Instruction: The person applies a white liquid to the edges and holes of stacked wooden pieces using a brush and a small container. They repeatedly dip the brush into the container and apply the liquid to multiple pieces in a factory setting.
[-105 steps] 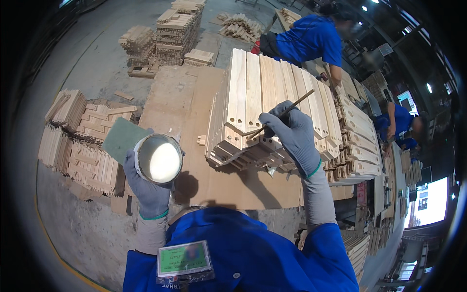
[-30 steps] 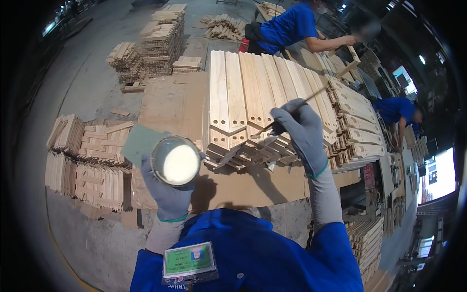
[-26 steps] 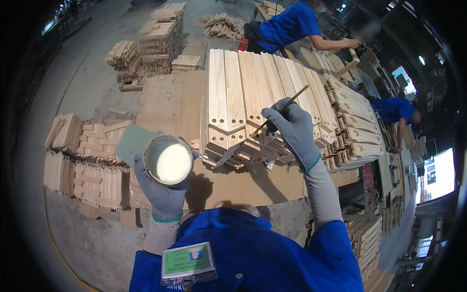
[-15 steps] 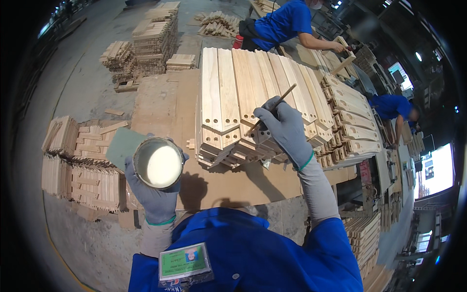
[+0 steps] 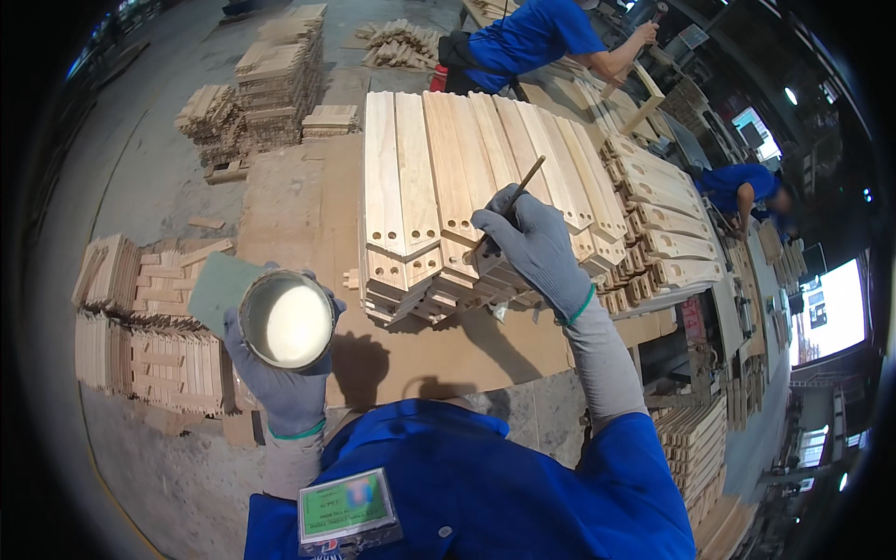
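Observation:
In a grey glove, my left hand (image 5: 271, 373) is wrapped round a round cup of creamy white liquid (image 5: 299, 325). A flat green-grey pad (image 5: 222, 287) sticks out beside the cup, apparently held by the same hand. My gloved right hand (image 5: 537, 245) pinches a thin brush-like stick (image 5: 528, 177), its upper end slanting up to the right. The lower end reaches the drilled ends of the stacked wooden slats (image 5: 448, 140), near a hole in one slat. Whether the tip is inside that hole I cannot tell. Each slat shows round holes by its angled end.
Curved wooden pieces with oval holes (image 5: 667, 205) are piled right of the slats. Brown board (image 5: 299, 201) lies under and left of the stack. More wood piles (image 5: 149, 327) stand at left and far left. Co-workers in blue (image 5: 532, 42) work at the back and right.
The whole view has shifted slightly, so the stack sits further left. My right hand and stick remain at the slat ends. The back co-worker's hand has risen, now holding a tool.

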